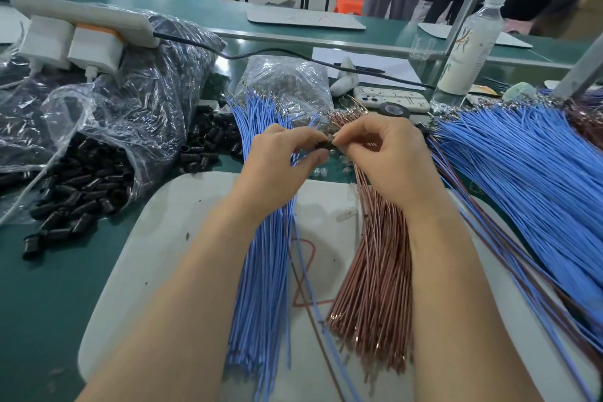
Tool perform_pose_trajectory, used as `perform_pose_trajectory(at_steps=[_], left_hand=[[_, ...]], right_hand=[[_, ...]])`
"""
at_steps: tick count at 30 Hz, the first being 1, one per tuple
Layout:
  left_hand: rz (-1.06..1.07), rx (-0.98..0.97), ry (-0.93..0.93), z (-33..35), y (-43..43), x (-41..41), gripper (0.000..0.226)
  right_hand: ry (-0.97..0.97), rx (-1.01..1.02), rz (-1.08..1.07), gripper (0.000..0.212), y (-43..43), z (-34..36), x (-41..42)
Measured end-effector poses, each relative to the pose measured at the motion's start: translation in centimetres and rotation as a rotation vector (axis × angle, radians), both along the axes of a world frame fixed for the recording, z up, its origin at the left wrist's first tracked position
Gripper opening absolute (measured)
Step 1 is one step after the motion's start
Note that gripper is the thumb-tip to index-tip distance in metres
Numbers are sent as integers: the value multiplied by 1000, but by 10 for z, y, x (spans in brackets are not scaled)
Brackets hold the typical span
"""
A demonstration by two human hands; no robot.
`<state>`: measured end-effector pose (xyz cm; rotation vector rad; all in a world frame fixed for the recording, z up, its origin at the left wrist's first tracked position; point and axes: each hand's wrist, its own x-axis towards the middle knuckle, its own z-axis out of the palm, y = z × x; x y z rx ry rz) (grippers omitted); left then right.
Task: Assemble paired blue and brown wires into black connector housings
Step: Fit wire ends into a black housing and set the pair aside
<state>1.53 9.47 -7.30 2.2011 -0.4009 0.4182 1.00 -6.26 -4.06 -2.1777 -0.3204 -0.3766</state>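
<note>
My left hand (277, 160) and my right hand (385, 153) meet above the wire bundles, both pinching a small black connector housing (327, 144) between the fingertips. One blue wire (313, 297) and one brown wire (301, 284) trail from the hands down toward me. A bundle of blue wires (261, 287) lies under my left forearm on a grey mat (156, 238). Beside it on the right lies a bundle of brown wires (375, 297). Loose black housings (85, 192) spill from a clear bag at the left.
A large heap of assembled blue and brown wire pairs (528, 173) fans out on the right. Plastic bags (287, 81), a phone (391, 98), a tape roll (395, 110), a bottle (470, 52) and a power strip (81, 33) crowd the green bench behind. People stand beyond.
</note>
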Motion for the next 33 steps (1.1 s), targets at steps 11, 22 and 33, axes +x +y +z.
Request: perform_pose_trajectory(at_steps=[11,22,33], left_hand=[[-16,-82,112,-2,-4,1,7],[-2,-269,136,-2,1,6,13],[-77,-359,191,-9,0,8,26]], right_hand=[[-9,126,-109,16,-3,-10,10],[237,-233,-151,32,6,-30,19],[437,-595,-298,21,5,-22,7]])
